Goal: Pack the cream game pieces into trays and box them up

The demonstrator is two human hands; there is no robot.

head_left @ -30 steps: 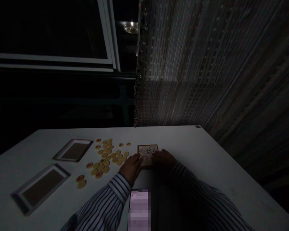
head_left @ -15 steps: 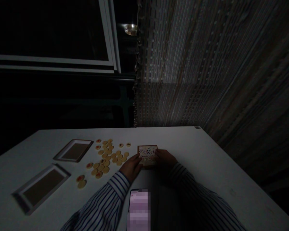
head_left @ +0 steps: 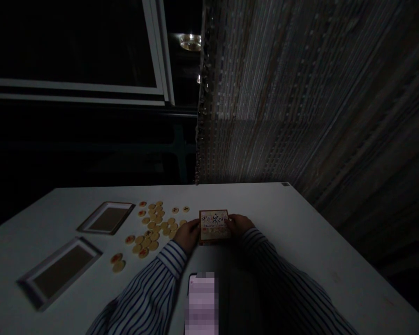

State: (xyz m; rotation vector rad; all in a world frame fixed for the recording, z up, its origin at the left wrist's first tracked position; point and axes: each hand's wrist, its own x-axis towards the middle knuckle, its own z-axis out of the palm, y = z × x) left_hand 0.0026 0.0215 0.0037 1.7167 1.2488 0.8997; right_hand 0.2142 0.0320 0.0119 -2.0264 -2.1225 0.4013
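A small, flat Chinese chess box (head_left: 214,228) with printed characters on its top lies in front of me on the white table. My left hand (head_left: 187,236) grips its left side, and my right hand (head_left: 240,225) grips its right side, its fingertips over the top edge. Beside my left hand several round wooden xiangqi pieces (head_left: 153,244) are spread loosely. Most show a plain face; a few show red or dark characters.
Two shallow open box halves, a far one (head_left: 106,218) and a nearer one (head_left: 61,272), lie at the left. A phone (head_left: 200,302) with a lit screen is near my body. A striped curtain (head_left: 258,116) hangs behind the white table (head_left: 293,232).
My left hand has shifted left, from over the box's front left corner to its left side. The right hand has moved slightly outward, and more of the box top shows.
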